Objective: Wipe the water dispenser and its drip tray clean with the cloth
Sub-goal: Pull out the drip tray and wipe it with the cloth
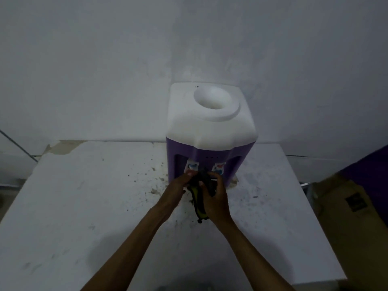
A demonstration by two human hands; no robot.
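Observation:
A water dispenser (210,122) with a white top and purple body stands at the back of a white table (84,206). Two taps show on its front. Both hands meet right in front of the taps. My left hand (178,185) and my right hand (216,198) both grip a dark cloth (199,204) with a yellow-green stripe, which hangs down between them. The hands and cloth hide the drip tray area, so I cannot tell whether a tray is there.
Dark specks and dirt stains lie on the table left of and in front of the dispenser. A brown cardboard box (354,217) stands off the table's right edge. A plain wall (105,70) rises directly behind the table.

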